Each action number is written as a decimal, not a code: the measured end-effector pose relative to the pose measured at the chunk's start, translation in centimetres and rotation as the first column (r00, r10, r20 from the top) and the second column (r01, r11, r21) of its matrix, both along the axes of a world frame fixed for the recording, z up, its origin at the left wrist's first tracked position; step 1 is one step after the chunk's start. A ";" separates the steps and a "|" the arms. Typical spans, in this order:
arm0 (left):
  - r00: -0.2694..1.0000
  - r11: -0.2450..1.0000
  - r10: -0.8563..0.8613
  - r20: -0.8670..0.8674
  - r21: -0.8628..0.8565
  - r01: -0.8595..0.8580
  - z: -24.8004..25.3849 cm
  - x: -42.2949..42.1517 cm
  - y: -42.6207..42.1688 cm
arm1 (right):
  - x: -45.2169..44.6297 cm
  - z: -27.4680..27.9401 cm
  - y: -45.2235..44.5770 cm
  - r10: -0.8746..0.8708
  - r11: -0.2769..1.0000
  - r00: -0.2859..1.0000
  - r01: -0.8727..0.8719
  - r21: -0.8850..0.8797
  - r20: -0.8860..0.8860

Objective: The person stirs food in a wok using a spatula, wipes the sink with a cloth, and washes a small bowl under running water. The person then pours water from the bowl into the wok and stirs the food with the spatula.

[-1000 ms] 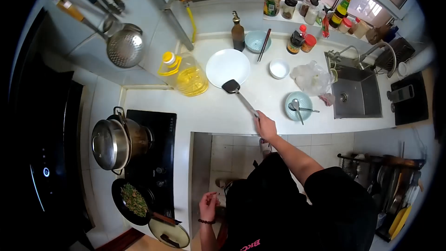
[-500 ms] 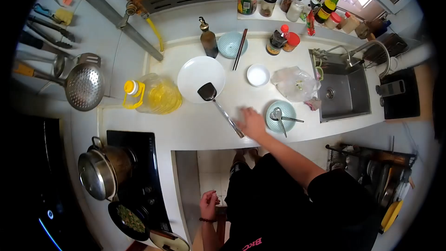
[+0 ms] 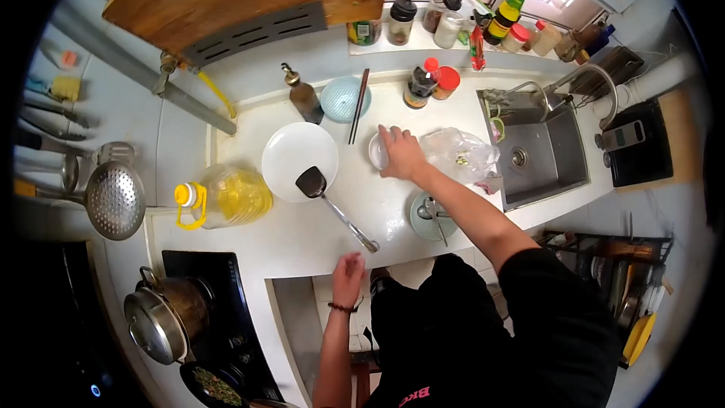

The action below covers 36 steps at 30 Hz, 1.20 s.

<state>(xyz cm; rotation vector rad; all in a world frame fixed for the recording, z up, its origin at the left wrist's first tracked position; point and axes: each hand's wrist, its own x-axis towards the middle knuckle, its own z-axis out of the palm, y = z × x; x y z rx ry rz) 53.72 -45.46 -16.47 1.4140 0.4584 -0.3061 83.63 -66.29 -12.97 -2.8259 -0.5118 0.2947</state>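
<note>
My right hand (image 3: 404, 154) reaches across the counter, its fingers and thumb around the rim of a small white bowl (image 3: 377, 153), whose right side it hides. My left hand (image 3: 348, 276) is at the counter's front edge, empty, its fingers loosely apart. Just above it ends the handle of a spatula (image 3: 343, 219); the dark blade lies on a white plate (image 3: 283, 181). Close to my right forearm, a light-blue bowl (image 3: 423, 225) holds metal spoons (image 3: 432, 210). A crumpled clear plastic bag (image 3: 462, 157) lies right of my right hand.
A large oil jug (image 3: 238, 198) stands at the left. Behind are a brown dispenser bottle (image 3: 304, 98), a blue bowl (image 3: 341, 100) with chopsticks (image 3: 359, 106), and a sauce bottle (image 3: 418, 89). The sink (image 3: 547, 155) is right; a pot (image 3: 162, 321) sits on the stove, lower left.
My right hand has moved from beside the spatula handle up to the small white bowl and taken hold of its rim. My left hand has risen toward the counter edge. The view has shifted.
</note>
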 end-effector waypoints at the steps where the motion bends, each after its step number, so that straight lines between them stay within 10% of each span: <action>1: 0.999 0.997 0.045 0.015 -0.060 -0.044 0.4 2.4 -1.2 | -1.2 1.5 -0.9 -0.003 1.000 1.000 0.003 0.009 -0.001; 3: 0.992 0.983 0.126 0.014 -0.137 -0.123 2.7 7.7 -5.3 | -4.4 5.3 -3.7 0.058 0.966 0.997 -0.071 0.247 0.060; 10: 0.982 0.928 -0.043 0.183 -0.356 0.107 3.5 14.9 -29.3 | -11.8 10.8 -23.8 -0.007 0.961 1.000 0.009 0.275 -0.008; 14: 0.998 0.877 -0.057 -0.041 -0.480 0.030 1.3 15.6 -42.4 | -12.0 7.5 -39.3 -0.066 0.892 0.998 0.067 0.447 -0.019; 18: 0.982 0.845 -0.083 -0.168 -0.535 -0.020 -4.5 17.5 -51.1 | -7.7 -2.7 -54.5 -0.418 0.535 0.844 0.527 0.660 -0.336; 20: 0.964 0.847 0.006 -0.264 -0.511 -0.145 -6.2 19.2 -54.1 | -1.4 -8.0 -59.0 -0.301 0.432 0.796 0.605 0.669 -0.525; 36: 0.973 0.853 0.198 -0.120 -0.468 -0.232 -3.4 27.7 -55.8 | 18.4 -13.0 -50.0 0.159 0.108 0.284 0.947 0.302 -0.946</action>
